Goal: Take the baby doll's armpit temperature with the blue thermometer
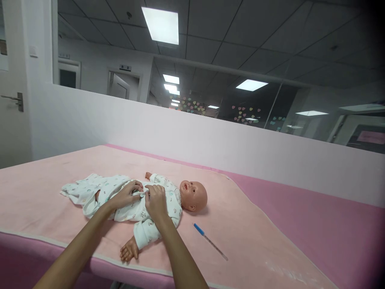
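A baby doll [193, 196] lies on its back with its head to the right, dressed in a white baby shirt [173, 200] with small prints. Matching baby pants [112, 185] cover its legs on the left. Over the doll's belly, my left hand [128, 195] pinches the shirt's front. Close beside it, my right hand [156, 200] has its fingers closed on the same cloth. A narrow white bit of fabric shows between my fingertips; whether it is a tie or an edge I cannot tell.
A pen with a blue cap [210, 241] lies right of the doll. Under everything is a light pink pad [246, 237] with a pale border, over a darker pink surface [331, 216]. A white low wall [180, 132] with glass above stands behind; a door [13, 92] is at left.
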`<state>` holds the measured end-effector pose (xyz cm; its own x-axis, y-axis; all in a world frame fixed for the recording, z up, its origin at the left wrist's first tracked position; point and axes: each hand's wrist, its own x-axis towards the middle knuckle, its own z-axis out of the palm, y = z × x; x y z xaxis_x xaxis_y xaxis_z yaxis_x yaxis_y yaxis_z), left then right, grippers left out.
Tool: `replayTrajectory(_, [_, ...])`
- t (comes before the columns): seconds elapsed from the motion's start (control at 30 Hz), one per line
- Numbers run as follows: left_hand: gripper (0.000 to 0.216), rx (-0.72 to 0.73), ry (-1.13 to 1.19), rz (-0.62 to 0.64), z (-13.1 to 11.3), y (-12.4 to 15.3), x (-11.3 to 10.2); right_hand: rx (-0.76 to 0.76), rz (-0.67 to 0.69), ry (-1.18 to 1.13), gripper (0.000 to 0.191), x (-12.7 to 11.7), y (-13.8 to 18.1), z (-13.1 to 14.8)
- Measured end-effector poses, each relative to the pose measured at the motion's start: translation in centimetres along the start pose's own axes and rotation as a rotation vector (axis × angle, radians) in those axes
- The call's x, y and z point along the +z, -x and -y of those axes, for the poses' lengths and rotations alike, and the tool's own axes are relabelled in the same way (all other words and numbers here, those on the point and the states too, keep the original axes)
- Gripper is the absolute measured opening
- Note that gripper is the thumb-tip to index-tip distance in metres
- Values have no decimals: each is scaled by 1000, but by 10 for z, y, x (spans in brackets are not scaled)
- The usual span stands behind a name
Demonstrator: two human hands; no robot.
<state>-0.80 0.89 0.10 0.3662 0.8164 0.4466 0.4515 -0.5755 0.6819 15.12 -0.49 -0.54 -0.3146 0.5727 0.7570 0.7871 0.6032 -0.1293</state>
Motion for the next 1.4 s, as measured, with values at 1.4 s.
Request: replayTrajectory(1.4, [15, 60, -63, -62, -3, 0, -4, 58, 7, 0, 23, -7, -1, 8])
